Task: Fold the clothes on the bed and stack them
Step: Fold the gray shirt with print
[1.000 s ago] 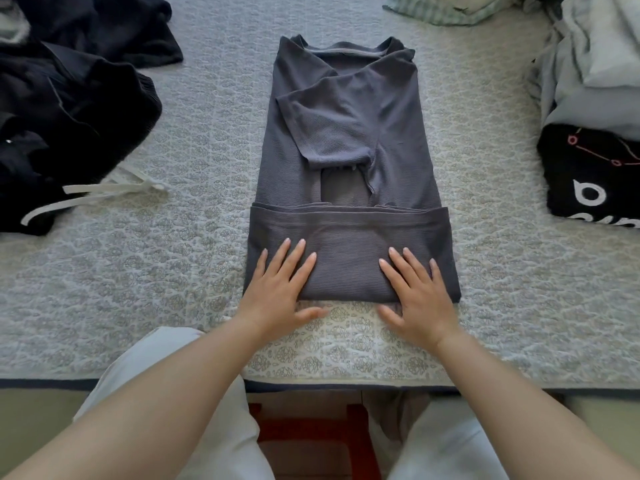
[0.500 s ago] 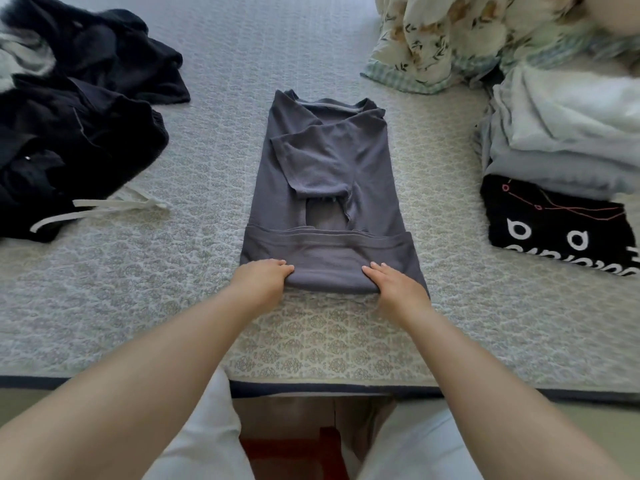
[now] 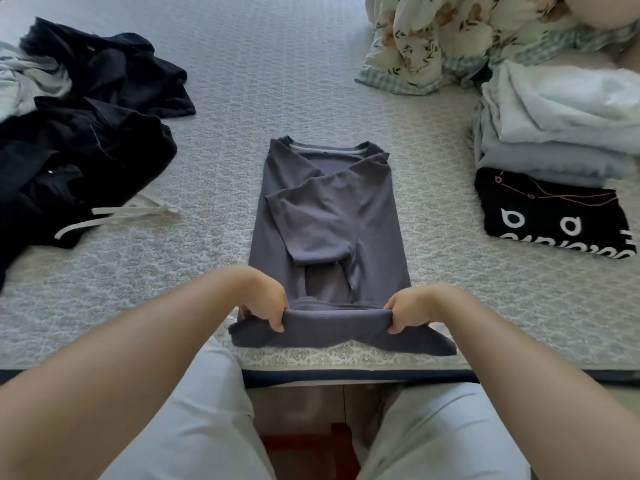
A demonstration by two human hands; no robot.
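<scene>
Both hands' grip, left hand (image 3: 265, 304), right hand (image 3: 405, 311), pinching grey shirt (image 3: 332, 216) hem, seemingly lifted

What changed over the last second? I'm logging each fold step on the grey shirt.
Both hands went from lying flat on the folded hem to gripping it: the left hand and right hand now pinch the grey shirt and lift its near end. The sleeves stayed crossed, and the folded stack lies untouched.

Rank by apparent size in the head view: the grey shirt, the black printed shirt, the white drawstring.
1. grey shirt, largest.
2. black printed shirt, partly covered by the pale stack, so its full size is unsure.
3. white drawstring, smallest.
</scene>
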